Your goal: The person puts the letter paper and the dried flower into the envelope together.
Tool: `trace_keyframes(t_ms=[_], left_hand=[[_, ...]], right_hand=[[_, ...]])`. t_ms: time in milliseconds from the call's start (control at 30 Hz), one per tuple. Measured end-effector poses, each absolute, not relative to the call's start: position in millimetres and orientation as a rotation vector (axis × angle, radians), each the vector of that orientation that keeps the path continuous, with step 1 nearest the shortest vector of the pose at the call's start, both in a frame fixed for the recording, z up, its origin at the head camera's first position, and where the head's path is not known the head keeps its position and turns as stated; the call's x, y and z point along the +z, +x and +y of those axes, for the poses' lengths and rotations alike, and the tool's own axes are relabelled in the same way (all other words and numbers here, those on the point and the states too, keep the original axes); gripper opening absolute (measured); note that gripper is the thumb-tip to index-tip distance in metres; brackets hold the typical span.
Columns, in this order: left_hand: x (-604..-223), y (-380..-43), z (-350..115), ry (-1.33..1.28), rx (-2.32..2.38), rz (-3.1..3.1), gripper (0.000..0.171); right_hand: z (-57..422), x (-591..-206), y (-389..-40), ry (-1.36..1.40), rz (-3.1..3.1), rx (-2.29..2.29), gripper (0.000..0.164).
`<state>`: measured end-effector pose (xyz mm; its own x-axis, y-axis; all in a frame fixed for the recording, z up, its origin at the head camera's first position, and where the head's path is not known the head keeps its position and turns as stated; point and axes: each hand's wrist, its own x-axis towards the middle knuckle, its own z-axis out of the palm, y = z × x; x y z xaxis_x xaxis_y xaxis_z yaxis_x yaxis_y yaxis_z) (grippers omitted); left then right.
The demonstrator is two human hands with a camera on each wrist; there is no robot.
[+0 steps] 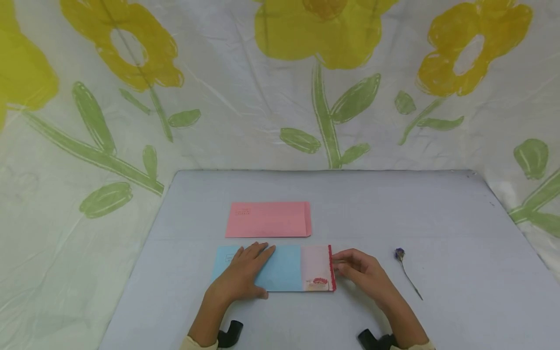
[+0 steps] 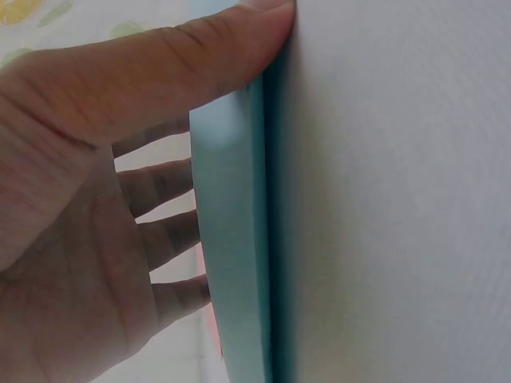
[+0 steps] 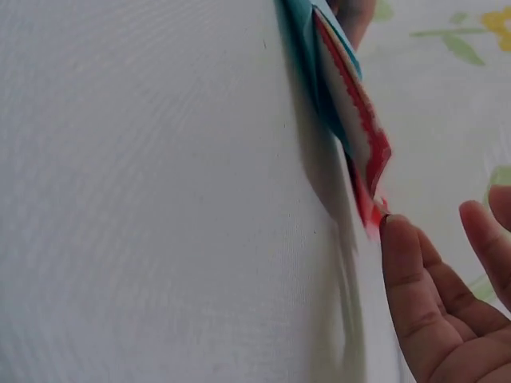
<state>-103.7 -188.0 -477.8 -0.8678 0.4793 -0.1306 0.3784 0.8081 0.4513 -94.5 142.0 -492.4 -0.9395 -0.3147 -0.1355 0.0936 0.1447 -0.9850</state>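
Note:
A light blue envelope (image 1: 282, 267) lies across the near part of the table. A pale pink card (image 1: 315, 260) with a scalloped red edge and a small picture in its lower corner sticks out of its right end. My left hand (image 1: 245, 274) rests on the envelope, fingers spread over it and thumb at the near edge. In the left wrist view the thumb (image 2: 184, 60) lies along the envelope's side (image 2: 227, 199). My right hand (image 1: 365, 274) has its fingertips right at the card's red edge. The right wrist view shows one fingertip (image 3: 395, 231) touching the red border (image 3: 369, 128).
Behind the blue envelope lies a pink envelope (image 1: 267, 221). A dried purple flower (image 1: 400, 254) on a thin stem is to the right of my right hand. A cloth painted with yellow flowers (image 1: 245, 112) hangs behind the white table (image 1: 372, 204).

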Motion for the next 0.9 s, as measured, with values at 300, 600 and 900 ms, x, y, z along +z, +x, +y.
trace_keyframes(t_ms=[300, 600, 900], left_hand=[[-480.5, -104.3, -188.4, 0.674, 0.616, 2.753, 0.106], [-480.2, -104.4, -189.1, 0.667, 0.614, 2.754, 0.106], [-479.5, -104.7, -188.6, 0.659, 0.618, 2.758, 0.106]], right_hand=[[139.6, -494.0, -97.5, -0.217, 2.074, -1.865, 0.033], [134.3, -498.0, -99.2, -0.255, 2.035, -1.854, 0.033], [128.3, -498.9, -100.5, -0.288, 2.002, -1.838, 0.033]])
